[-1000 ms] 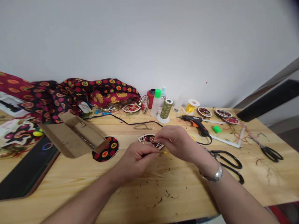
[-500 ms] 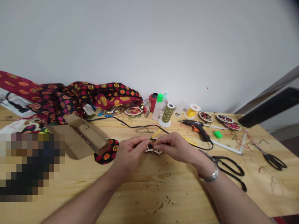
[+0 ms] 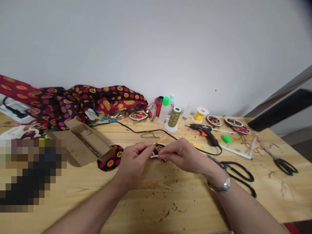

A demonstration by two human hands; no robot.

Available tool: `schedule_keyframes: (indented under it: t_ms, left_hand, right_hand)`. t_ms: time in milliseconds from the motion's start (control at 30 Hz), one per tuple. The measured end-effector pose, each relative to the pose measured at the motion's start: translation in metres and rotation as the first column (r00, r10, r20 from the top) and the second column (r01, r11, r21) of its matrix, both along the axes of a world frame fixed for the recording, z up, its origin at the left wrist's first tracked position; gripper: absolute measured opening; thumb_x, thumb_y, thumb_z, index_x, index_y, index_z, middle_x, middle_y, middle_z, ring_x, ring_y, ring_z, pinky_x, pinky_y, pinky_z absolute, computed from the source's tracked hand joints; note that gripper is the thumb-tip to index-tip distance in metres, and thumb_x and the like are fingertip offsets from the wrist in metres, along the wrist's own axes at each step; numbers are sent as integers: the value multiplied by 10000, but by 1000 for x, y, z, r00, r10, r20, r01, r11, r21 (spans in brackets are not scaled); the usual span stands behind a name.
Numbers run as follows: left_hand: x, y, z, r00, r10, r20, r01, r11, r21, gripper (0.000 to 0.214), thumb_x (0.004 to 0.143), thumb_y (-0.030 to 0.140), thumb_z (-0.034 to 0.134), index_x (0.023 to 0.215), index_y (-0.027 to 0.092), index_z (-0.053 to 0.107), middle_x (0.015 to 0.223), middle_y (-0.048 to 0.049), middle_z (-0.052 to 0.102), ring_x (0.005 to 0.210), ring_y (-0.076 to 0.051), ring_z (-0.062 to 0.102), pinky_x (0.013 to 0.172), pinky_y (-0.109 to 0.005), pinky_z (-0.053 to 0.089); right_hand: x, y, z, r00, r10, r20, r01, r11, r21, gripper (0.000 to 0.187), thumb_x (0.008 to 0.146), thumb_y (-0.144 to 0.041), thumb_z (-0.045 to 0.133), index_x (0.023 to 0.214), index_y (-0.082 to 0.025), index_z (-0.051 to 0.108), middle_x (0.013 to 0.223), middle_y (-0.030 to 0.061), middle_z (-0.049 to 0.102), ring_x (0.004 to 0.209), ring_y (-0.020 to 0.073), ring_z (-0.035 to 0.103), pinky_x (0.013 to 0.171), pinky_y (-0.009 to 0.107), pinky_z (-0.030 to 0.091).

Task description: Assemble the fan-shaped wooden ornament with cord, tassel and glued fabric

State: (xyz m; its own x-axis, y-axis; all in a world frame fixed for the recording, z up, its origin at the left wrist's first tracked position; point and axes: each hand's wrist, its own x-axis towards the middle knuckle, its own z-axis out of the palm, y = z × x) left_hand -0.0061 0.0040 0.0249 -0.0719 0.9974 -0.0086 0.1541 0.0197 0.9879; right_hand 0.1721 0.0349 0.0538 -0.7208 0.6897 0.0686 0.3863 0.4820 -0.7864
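Left hand (image 3: 136,161) pinches one end of a fabric-and-wood ornament (image 3: 160,149), yellow cord (image 3: 161,140) by the fingertips; right hand (image 3: 183,155) pinches the ornament's near edge; it sits between both hands, before the olive thread cone (image 3: 174,118).

Ornament (image 3: 159,148) with yellow thread (image 3: 161,140)
Pale openwork rim, dark multicoloured face; held between both hands (image 3: 137,159). Thread slants upward near the far edge.

Craft workspace: glue gun (image 3: 206,131), thread spool (image 3: 175,117), scissors (image 3: 224,165), patterned fabric (image 3: 110,97).
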Motion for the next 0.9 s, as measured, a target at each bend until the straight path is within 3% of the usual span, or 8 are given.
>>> schedule_keyframes:
  t_ms: [467, 667, 767, 900]
  left_hand:
    - [1, -1, 0, 1000, 23, -15, -23, 1000, 20, 138, 708, 282, 653, 723, 182, 747, 677, -3, 708, 652, -157, 596, 634, -231, 437]
    - [0, 0, 0, 1000, 13, 27, -12, 999, -33, 189, 719, 330, 641, 741, 174, 746, 668, -11, 703, 603, -145, 578, 570, -223, 423]
    - [-1, 2, -2, 1000, -2, -15, 2, 1000, -8, 187, 732, 322, 629, 754, 178, 746, 704, -14, 716, 648, -157, 597, 611, -228, 440]
    - [0, 2, -5, 987, -80, -141, 88, 994, 59, 163, 754, 274, 601, 757, 201, 746, 754, -13, 731, 726, -179, 625, 684, -240, 452]
  right_hand:
    - [2, 0, 1, 999, 33, 24, -34, 998, 45, 231, 876, -233, 496, 857, -150, 711, 715, 0, 656, 615, 96, 519, 596, 206, 385]
    - [2, 1, 1, 1000, 6, 0, -6, 1000, 30, 230, 875, -266, 502, 886, -160, 706, 715, 0, 656, 623, 99, 521, 589, 203, 389]
    - [-1, -2, 1, 1000, -14, 26, 12, 994, 109, 251, 889, -255, 472, 796, -151, 681, 636, -15, 604, 572, 80, 467, 548, 190, 349]
    - [-5, -7, 0, 995, -26, 93, -6, 944, 331, 228, 873, -179, 465, 733, -157, 643, 648, -9, 610, 589, 83, 474, 585, 207, 335]
